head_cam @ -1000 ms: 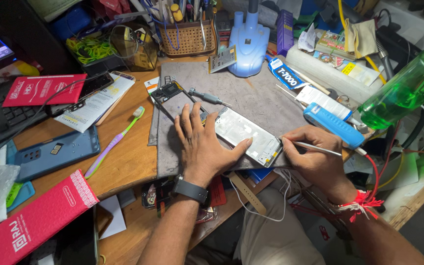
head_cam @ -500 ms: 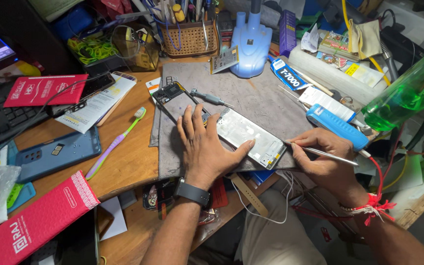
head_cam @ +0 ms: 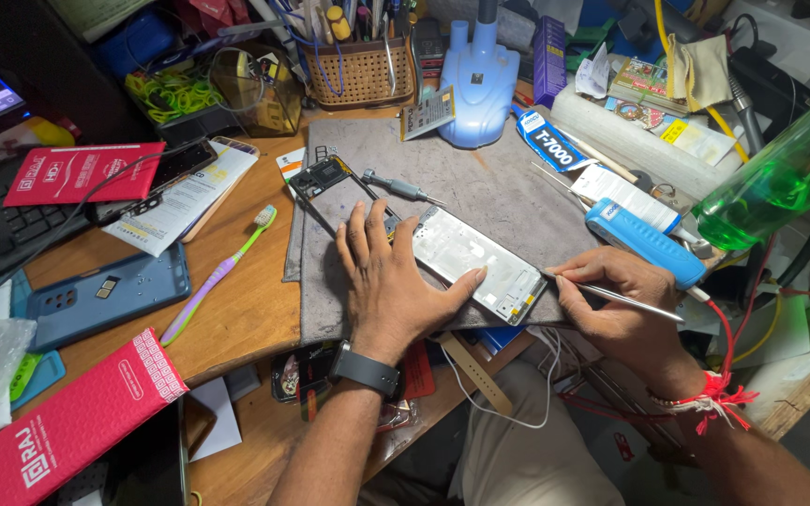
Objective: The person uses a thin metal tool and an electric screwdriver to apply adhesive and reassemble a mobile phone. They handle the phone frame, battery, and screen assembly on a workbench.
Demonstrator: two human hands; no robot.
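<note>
An opened phone frame (head_cam: 480, 262) with a silver inner plate lies diagonally on a grey work mat (head_cam: 489, 178). My left hand (head_cam: 386, 281), with a black watch on its wrist, presses flat on the frame's near left side, thumb along its lower edge. My right hand (head_cam: 616, 305) holds thin metal tweezers (head_cam: 611, 293) like a pen, their tip touching the frame's lower right corner. A red thread is tied round that wrist.
A small circuit board (head_cam: 321, 176) and a screwdriver (head_cam: 396, 186) lie on the mat's far left. Nearby are a blue tool (head_cam: 644, 242), a green bottle (head_cam: 780, 173), a blue stand (head_cam: 475, 84), a toothbrush (head_cam: 222, 272), a blue phone case (head_cam: 105, 295) and red boxes (head_cam: 72, 417).
My right hand has edged a little left, bringing the tweezers' tip onto the frame's corner. My left hand stays pressed on the frame.
</note>
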